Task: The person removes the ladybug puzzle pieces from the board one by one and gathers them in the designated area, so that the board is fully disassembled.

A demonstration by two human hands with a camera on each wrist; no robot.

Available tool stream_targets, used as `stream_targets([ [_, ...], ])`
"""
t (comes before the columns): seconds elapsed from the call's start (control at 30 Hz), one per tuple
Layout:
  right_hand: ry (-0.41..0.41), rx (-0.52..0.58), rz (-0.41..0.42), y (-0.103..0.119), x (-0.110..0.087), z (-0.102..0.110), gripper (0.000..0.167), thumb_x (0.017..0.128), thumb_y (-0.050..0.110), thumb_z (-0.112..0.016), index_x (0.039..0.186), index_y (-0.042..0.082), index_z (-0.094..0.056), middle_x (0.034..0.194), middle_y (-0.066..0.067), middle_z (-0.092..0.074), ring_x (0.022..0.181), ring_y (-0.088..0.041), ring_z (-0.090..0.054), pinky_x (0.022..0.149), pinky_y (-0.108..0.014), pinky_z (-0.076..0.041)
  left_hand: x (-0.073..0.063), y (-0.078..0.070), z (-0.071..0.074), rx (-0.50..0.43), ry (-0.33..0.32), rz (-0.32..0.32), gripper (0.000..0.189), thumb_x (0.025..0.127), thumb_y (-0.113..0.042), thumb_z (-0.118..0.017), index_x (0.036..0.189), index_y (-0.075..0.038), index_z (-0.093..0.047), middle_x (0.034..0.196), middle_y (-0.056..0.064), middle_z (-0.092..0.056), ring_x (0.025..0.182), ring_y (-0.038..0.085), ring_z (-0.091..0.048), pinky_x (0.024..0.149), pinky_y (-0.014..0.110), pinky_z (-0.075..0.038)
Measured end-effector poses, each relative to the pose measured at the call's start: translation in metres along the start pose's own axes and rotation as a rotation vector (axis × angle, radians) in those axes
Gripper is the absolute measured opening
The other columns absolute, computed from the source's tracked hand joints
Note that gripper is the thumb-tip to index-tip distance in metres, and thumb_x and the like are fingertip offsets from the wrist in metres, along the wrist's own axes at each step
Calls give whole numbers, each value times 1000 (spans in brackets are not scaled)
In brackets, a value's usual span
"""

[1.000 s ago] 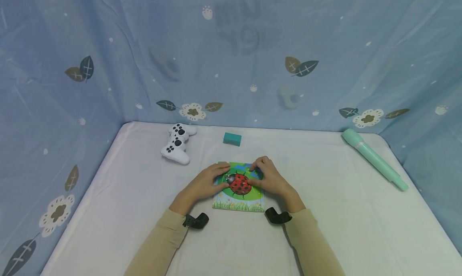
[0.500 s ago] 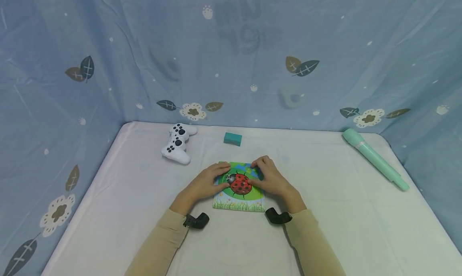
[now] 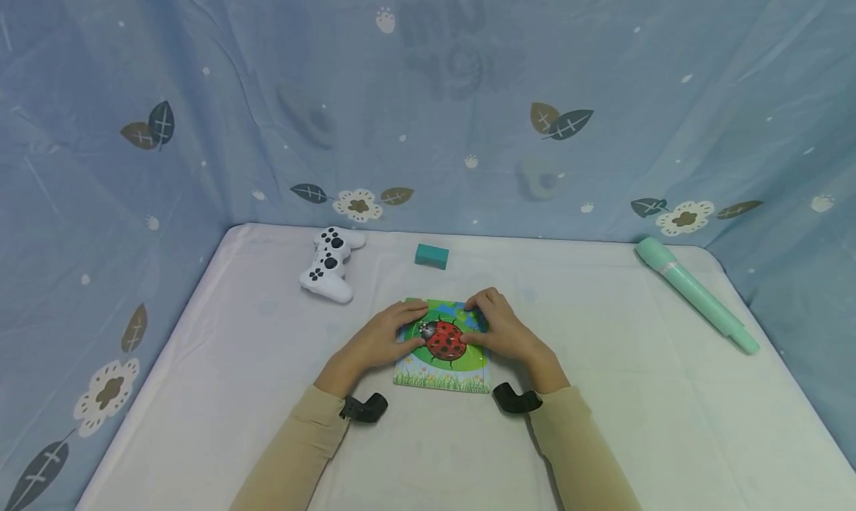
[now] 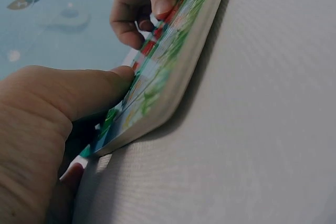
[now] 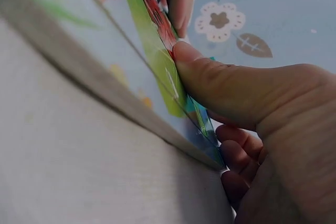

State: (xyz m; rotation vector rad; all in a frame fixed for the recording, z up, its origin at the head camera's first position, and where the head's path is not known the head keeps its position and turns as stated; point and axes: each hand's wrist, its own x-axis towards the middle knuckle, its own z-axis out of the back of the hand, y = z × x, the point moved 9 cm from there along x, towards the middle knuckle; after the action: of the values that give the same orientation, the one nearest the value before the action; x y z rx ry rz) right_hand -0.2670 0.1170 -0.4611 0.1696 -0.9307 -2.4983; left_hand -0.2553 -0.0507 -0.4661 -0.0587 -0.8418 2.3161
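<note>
The person's left sleeve point(image 3: 292, 453) and right sleeve point(image 3: 583, 451) are plain tan, long and lightly creased. At their ends sit a black, elbow-shaped left wrist camera point(image 3: 365, 408) and a matching right wrist camera point(image 3: 516, 400). The left hand point(image 3: 377, 338) and right hand point(image 3: 506, 335) are bare.

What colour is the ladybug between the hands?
The ladybug is red with black spots and has a dark head. It shows best in the head view.

A small nook: a blue cloth point(image 3: 428, 102) with flowers and leaves hangs around a white tabletop point(image 3: 438, 448). I can't tell what building.
</note>
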Motion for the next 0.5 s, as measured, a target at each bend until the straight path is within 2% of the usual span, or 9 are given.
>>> stream_targets([
  [0.3, -11, 3, -8, 0, 3, 0, 51, 78, 28, -78, 115, 6, -49, 119, -11, -46, 107, -27, -38, 96, -46, -39, 0, 3, 0, 11, 11, 20, 56, 88, -30, -66, 136, -5, -51, 144, 8, -46, 137, 28, -38, 113, 43, -33],
  [0.5, 0, 21, -14, -4, -2, 0, 53, 79, 23, -75, 123, 6, -50, 124, -11, -48, 113, -27, -39, 100, -49, -39, 0, 1, 0, 4, 9, 9, 56, 88, -29, -67, 135, -3, -52, 144, 9, -47, 136, 29, -39, 114, 45, -32],
])
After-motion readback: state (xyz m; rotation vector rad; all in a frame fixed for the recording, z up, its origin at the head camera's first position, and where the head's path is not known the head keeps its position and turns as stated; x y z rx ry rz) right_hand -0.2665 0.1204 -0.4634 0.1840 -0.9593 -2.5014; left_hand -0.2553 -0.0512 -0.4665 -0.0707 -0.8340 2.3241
